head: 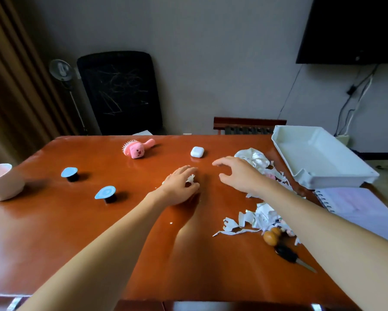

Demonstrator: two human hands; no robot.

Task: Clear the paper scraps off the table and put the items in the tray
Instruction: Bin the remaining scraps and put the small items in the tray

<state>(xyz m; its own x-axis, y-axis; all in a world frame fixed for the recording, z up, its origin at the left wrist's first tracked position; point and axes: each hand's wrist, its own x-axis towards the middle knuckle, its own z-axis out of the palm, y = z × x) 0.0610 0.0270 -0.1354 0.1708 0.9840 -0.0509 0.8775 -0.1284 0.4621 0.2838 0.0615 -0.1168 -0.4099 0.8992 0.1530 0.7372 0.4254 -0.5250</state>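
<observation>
My left hand [180,187] lies palm down on the middle of the red-brown table [76,232], its fingers curled round a small wad of white paper scraps [190,178]. My right hand [238,173] hovers just to its right, fingers spread and holding nothing. More torn paper scraps [253,218] lie under and beside my right forearm, with a crumpled heap [254,159] behind them. The white tray [318,158] stands at the far right corner. A white earbud case [197,152], a pink plush hairbrush [137,148] and two blue-lidded black capsules [70,174] [106,194] sit on the table.
A white cup [1,181] stands at the left edge. A brown gourd-shaped object [271,237] and black-handled scissors [288,254] lie near the right front. A spiral notebook [359,207] lies in front of the tray. A black chair [119,93] stands behind the table.
</observation>
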